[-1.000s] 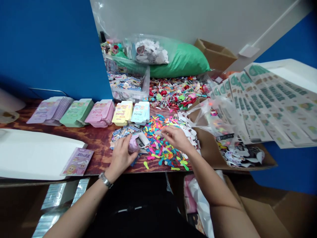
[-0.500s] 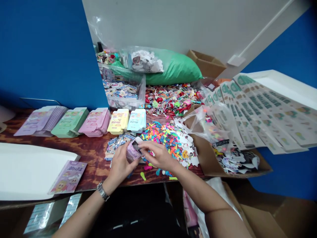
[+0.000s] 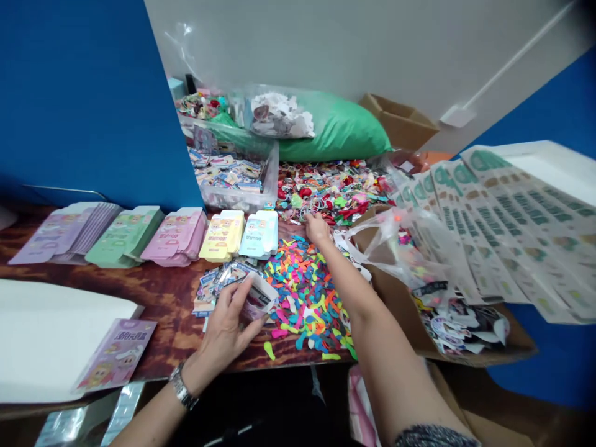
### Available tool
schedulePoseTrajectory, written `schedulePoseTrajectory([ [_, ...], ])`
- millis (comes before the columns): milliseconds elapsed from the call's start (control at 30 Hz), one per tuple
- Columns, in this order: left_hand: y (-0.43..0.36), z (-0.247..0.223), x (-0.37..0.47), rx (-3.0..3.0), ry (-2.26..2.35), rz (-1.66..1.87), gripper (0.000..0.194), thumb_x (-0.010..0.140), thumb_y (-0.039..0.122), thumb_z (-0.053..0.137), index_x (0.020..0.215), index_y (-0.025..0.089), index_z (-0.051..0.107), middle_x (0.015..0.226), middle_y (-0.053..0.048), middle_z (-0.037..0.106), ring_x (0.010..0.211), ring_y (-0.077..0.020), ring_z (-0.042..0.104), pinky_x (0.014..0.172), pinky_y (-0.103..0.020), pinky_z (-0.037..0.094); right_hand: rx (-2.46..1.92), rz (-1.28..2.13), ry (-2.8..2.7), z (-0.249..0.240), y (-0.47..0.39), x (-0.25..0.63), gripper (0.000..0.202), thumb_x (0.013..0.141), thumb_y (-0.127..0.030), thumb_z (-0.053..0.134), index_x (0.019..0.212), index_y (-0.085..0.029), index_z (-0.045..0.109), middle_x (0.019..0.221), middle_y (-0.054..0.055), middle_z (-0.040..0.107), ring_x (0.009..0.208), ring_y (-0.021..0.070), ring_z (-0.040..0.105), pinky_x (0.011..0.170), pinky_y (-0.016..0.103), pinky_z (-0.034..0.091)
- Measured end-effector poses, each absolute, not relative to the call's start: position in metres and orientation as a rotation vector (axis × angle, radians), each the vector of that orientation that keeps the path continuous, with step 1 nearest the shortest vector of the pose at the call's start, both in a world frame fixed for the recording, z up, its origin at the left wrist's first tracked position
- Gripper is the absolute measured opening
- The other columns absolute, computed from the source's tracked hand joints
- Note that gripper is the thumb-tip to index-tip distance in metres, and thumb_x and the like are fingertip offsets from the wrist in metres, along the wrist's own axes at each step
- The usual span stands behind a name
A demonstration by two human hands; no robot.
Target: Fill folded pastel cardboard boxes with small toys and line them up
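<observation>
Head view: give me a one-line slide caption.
Left hand holds a small open box at the table edge while the right hand reaches into the pile of hair ties and clips.

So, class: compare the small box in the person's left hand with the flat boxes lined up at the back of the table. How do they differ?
The small box is opened up with its flap raised; the flat boxes are unfolded and lie flat.
The small box is single, held in the left hand; the flat boxes lie in overlapping stacks, untouched.
The small box is purple; the flat boxes come in purple, green, pink, yellow and blue.
Both carry cartoon prints.
</observation>
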State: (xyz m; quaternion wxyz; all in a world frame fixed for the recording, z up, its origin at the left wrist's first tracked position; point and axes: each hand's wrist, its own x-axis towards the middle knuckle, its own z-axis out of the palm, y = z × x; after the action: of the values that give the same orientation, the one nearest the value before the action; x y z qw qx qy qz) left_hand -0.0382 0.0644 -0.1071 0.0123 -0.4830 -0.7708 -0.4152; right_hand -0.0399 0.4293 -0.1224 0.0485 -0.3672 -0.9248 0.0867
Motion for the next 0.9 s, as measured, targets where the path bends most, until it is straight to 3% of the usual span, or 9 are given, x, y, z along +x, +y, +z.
schedulePoseTrajectory([
  [133, 0.067, -0.102, -0.042, -1.519, -2.4, -1.312, 0.06, 0.086, 0.031, 0.064, 0.139, 0.027, 0.035, 0.12, -0.011, 0.047, 0.11, -0.0225, 0.056, 0.087, -0.034, 0.053, -1.185, 0.184, -2.865, -0.13, 0.434, -0.054, 0.037, 0.095, -0.021, 0.038, 0.125, -0.027, 0.06, 0.12, 0.01, 0.053, 0.093, 0.0207, 0.059, 0.074, 0.028, 0.043],
  [267, 0.069, -0.102, -0.043, -1.506, -2.368, -1.399, 0.053, 0.085, 0.029, 0.066, 0.13, 0.026, 0.038, 0.116, -0.009, 0.049, 0.106, -0.0208, 0.057, 0.085, -0.033, 0.052, -1.203, 0.137, -2.888, -0.129, 0.436, -0.055, 0.037, 0.097, -0.025, 0.037, 0.128, -0.027, 0.056, 0.118, 0.011, 0.052, 0.091, 0.0203, 0.058, 0.073, 0.028, 0.042],
  [433, 0.07, -0.099, -0.041, -1.495, -2.342, -1.411, 0.063, 0.085, 0.028, 0.067, 0.137, 0.026, 0.033, 0.119, -0.011, 0.049, 0.106, -0.0214, 0.057, 0.085, -0.035, 0.052, -1.135, 0.101, -2.9, -0.122, 0.436, -0.047, 0.039, 0.096, -0.025, 0.041, 0.133, -0.028, 0.052, 0.124, 0.013, 0.049, 0.095, 0.0219, 0.057, 0.075, 0.031, 0.042],
  [600, 0.069, -0.097, -0.037, -1.524, -2.321, -1.401, 0.079, 0.085, 0.025, 0.065, 0.149, 0.029, 0.019, 0.124, -0.013, 0.048, 0.108, -0.023, 0.056, 0.086, -0.036, 0.052, -1.097, 0.151, -2.896, -0.122, 0.436, -0.046, 0.028, 0.092, -0.022, 0.048, 0.114, -0.026, 0.064, 0.121, 0.011, 0.053, 0.101, 0.0228, 0.056, 0.078, 0.031, 0.042],
  [733, 0.062, -0.1, -0.036, -1.501, -2.286, -1.383, 0.086, 0.085, 0.024, 0.064, 0.153, 0.028, 0.012, 0.126, -0.014, 0.049, 0.11, -0.0237, 0.057, 0.085, -0.034, 0.053, -1.106, 0.254, -2.799, -0.124, 0.443, -0.051, 0.024, 0.091, -0.022, 0.047, 0.106, -0.023, 0.065, 0.118, 0.009, 0.059, 0.099, 0.0212, 0.058, 0.078, 0.028, 0.044],
  [900, 0.056, -0.107, -0.038, -1.414, -2.346, -1.372, 0.086, 0.085, 0.026, 0.064, 0.154, 0.025, 0.012, 0.132, -0.016, 0.049, 0.117, -0.0262, 0.057, 0.089, -0.035, 0.054, -1.13, 0.421, -2.644, -0.115, 0.459, -0.058, 0.037, 0.094, -0.028, 0.038, 0.124, -0.014, 0.055, 0.103, 0.008, 0.067, 0.09, 0.0184, 0.063, 0.077, 0.025, 0.045],
])
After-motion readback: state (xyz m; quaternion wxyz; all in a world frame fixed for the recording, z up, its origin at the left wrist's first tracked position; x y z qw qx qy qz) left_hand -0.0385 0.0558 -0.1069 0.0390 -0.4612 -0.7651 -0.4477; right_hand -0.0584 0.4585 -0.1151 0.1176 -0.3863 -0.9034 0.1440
